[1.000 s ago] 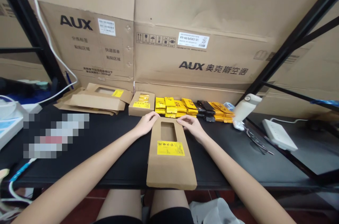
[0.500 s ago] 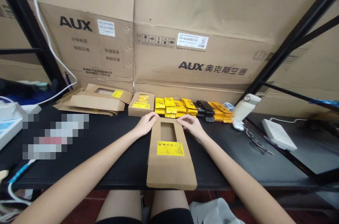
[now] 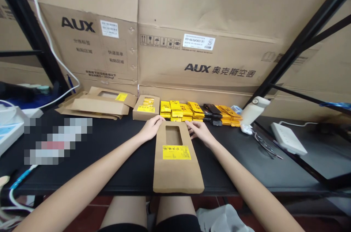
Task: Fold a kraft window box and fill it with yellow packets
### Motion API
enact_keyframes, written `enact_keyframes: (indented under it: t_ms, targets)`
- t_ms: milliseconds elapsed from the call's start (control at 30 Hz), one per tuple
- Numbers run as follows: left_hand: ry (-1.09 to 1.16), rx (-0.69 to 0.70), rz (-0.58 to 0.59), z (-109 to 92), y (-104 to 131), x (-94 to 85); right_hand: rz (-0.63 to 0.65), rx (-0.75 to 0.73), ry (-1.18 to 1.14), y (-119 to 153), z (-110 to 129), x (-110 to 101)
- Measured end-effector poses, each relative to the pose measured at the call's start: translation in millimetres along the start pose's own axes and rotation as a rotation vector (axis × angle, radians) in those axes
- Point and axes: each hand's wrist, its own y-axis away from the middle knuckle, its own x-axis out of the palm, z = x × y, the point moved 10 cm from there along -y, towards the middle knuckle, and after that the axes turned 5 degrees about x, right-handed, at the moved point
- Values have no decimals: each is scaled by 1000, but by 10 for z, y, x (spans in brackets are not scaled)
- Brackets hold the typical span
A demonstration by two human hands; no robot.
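Note:
A brown cardboard box [image 3: 177,175] with a cut-out window and a yellow label lies lengthwise in front of me, its flap reaching the table's front edge. My left hand [image 3: 151,128] is closed at its far left corner, fingertips on the edge. At the far right corner is my right hand [image 3: 200,132], its fingers curled against the side. Just beyond the box, yellow packets [image 3: 175,108] stand in stacks, with black packets [image 3: 212,112] and orange packets [image 3: 228,113] to their right. The undersides of both hands are hidden.
Flattened cardboard boxes [image 3: 104,105] and a small windowed box [image 3: 146,107] sit at the back left. Towards the right are a pale bottle [image 3: 255,110], glasses [image 3: 264,144] and a white power strip [image 3: 288,139]. Large cardboard sheets [image 3: 233,12] line the back of the black table [image 3: 109,177].
The box's near flap has flattened and the folded edges at its sides no longer show. My right hand has shifted slightly right along the far corner.

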Motion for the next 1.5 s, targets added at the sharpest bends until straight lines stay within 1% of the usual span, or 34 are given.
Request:
enact_keyframes:
  t_ms: [100,200,300,467,700,867,1033,1167,1267,1367,1500]
  targets:
    - [-4,-12,-9,16,2,-13,61,51,-3,-11,-67,40]
    - [-13,-24,-23,44,-2,-34,132,68,-21,-17,-106,97]
    - [-30,-39,-53,74,-3,-73,178,96,-66,-22,-152,137]
    - [-53,-51,-65,90,7,-99,236,94,-157,-3,-136,203]
    - [-7,-88,-55,142,7,-59,223,125,-179,16,-138,190]
    - [206,-157,-12,132,12,3,236,117,-186,10,-129,209]
    - [366,-243,20,149,44,34,233,93,-184,16,-101,216]
    - [494,-369,85,213,112,134,234,63,-165,22,-73,207]
    - [490,-429,136,234,156,183,235,47,-169,36,-44,201]
    - [461,-431,160,229,165,194,233,41,-178,44,-31,194]
    - [439,-418,154,219,160,186,241,58,-223,40,-53,192]
